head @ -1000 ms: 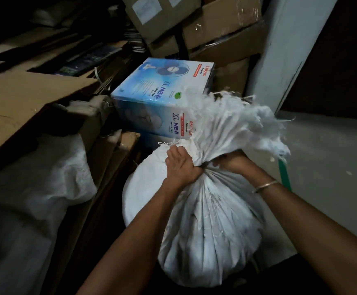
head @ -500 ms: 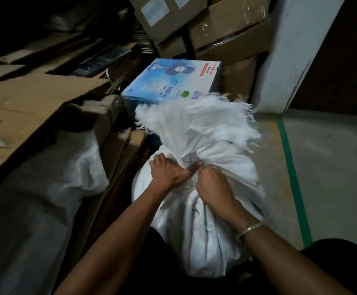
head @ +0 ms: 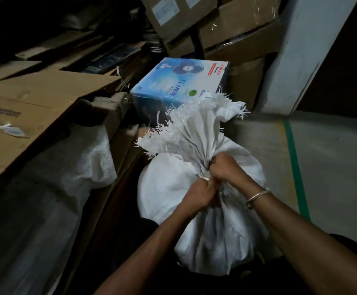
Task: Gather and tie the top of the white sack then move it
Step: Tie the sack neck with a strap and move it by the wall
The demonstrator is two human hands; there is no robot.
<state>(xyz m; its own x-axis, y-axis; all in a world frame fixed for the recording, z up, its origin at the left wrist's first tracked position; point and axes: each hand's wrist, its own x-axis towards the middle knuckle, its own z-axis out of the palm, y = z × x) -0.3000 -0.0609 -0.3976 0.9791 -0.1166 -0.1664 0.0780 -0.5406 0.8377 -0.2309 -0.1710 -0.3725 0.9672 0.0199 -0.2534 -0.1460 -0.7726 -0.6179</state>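
A full white woven sack [head: 164, 192] stands on the floor in front of me. Its frayed top [head: 196, 124] is bunched into a fan that leans up and to the left. My left hand [head: 203, 193] is closed on the gathered neck from the near side. My right hand [head: 226, 169], with a metal bangle on its wrist, grips the neck just above and behind the left. The two hands touch. A thin white strip shows between my fingers; whether it is a tie I cannot tell.
A blue fan box [head: 179, 86] sits just behind the sack. Brown cartons [head: 232, 24] are stacked further back. Flattened cardboard [head: 35, 107] and another white sack [head: 52, 188] fill the left. A white pillar [head: 301, 56] and grey floor with a green line [head: 294, 167] lie right.
The sack's frayed top has swung from the right over to the left. My right hand has moved from the far side onto the neck, close against my left hand.
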